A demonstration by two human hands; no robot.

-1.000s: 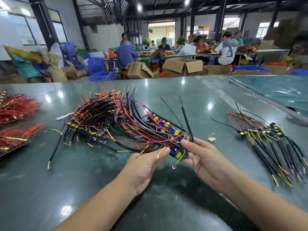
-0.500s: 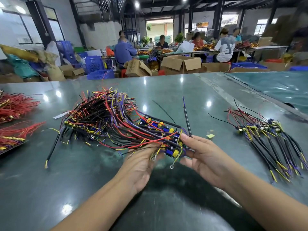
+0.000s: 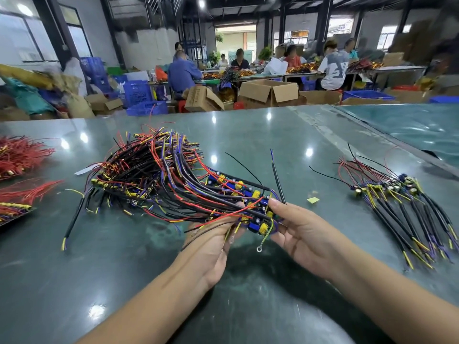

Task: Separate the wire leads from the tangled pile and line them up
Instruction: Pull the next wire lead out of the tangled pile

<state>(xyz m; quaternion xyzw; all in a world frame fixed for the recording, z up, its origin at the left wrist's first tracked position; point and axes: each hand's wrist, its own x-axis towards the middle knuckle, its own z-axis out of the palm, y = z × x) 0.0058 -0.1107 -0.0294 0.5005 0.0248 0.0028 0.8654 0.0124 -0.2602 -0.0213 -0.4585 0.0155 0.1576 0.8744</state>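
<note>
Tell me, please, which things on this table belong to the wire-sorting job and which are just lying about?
In the job: tangled pile; left hand and right hand, both gripping its near end; lined-up leads.

Lying about: red wire bundles; yellow scrap; white slip.

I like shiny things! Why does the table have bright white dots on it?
In the head view, the ceiling lamps mirror as glare spots on the glossy green table; the hands' shadow darkens it below the tangled pile.

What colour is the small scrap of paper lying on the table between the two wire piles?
Yellow-green; the scrap of paper shows best in the head view.
</note>
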